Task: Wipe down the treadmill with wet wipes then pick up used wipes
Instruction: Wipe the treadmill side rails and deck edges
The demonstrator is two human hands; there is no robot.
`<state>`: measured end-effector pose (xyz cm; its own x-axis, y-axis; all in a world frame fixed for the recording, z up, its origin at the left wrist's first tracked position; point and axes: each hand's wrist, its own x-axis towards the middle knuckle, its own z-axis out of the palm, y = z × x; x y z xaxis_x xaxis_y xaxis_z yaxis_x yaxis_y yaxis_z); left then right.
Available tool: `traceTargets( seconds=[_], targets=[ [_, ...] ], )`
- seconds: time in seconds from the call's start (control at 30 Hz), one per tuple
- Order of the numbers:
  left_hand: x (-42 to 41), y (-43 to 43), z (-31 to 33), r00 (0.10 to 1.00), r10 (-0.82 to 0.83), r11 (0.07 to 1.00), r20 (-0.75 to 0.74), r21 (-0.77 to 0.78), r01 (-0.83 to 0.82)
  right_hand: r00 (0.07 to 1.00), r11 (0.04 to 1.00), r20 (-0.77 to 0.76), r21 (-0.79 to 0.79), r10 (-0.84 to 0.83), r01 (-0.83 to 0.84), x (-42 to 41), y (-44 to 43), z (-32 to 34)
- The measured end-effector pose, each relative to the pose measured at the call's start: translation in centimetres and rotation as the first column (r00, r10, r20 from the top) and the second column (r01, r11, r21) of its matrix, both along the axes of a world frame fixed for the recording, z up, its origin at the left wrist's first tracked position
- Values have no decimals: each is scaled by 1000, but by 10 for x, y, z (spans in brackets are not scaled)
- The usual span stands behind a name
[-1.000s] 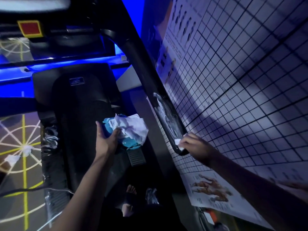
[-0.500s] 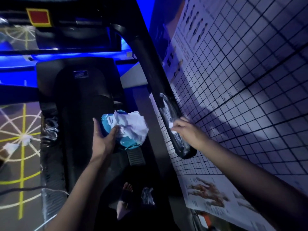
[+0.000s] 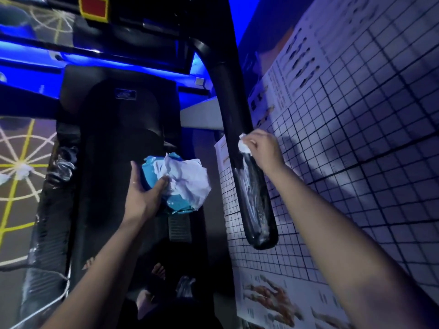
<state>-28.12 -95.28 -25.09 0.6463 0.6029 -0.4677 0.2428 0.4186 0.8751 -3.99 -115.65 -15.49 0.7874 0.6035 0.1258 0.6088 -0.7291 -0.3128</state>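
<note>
The right hand [image 3: 262, 148] pinches a small white wipe [image 3: 244, 144] in curled fingers and presses it on the black handrail [image 3: 240, 143] of the treadmill, at the right. The left hand [image 3: 145, 192] grips a blue wipes pack [image 3: 175, 184], with crumpled white wipes on top, over the belt [image 3: 123, 162].

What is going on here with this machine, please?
A person stands on a treadmill. The right hand presses a white wipe against the black handrail; wet streaks show on the rail below it. The left hand holds a blue pack of wipes with crumpled wipes on top. White wads lie on the floor at left.
</note>
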Motion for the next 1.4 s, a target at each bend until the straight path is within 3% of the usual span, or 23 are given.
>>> traceTargets(
  seconds=[0.13, 0.23, 0.33, 0.47, 0.57, 0.63, 0.7, 0.8, 1.03, 1.23, 1.27, 1.33, 1.4],
  targets=[
    [-1, -1, -6, 1000, 15, 1000, 22, -14, -15, 990, 984, 3, -112, 140, -138, 18, 1, -26],
    [-3, 1, -13, 1000, 31, 998, -1, -52, -31, 970, 949, -121, -211, 213, -234, -1, -18, -26],
    [0, 3, -14, 999, 39, 994, -28, -97, -41, 917, 859, -206, -327, 342, -394, -32, -43, -23],
    [6, 6, -17, 998, 62, 990, -19, -125, -64, 845, 688, -377, -496, 379, -530, -59, -54, -13],
    [7, 7, -22, 996, 83, 987, -29, -133, -86, 863, 768, -403, -431, 306, -474, -41, -27, -2],
    [7, 6, -24, 996, 84, 988, -34, -128, -88, 946, 882, -194, -352, 259, -314, -7, -4, -2],
    [6, 4, -24, 996, 83, 990, -34, -110, -87, 975, 925, -74, -308, 210, -222, 23, 12, -12],
    [4, 1, -27, 994, 98, 990, -38, -97, -102, 947, 847, -112, -426, 300, -319, 31, 11, -35],
    [5, 2, -32, 995, 81, 986, -63, -142, -89, 885, 750, -362, -486, 294, -449, -65, -39, -20],
    [4, 1, -35, 994, 91, 990, -57, -107, -96, 816, 582, -500, -585, 290, -565, -132, -73, -16],
    [2, 1, -37, 995, 86, 990, -58, -103, -92, 809, 582, -517, -579, 281, -572, -131, -68, -15],
    [-3, 0, -41, 994, 83, 990, -71, -109, -90, 833, 680, -506, -530, 226, -507, -112, -52, -12],
    [-6, 0, -43, 993, 77, 988, -84, -127, -88, 911, 794, -343, -476, 227, -377, -74, -27, -9]
  ],
)
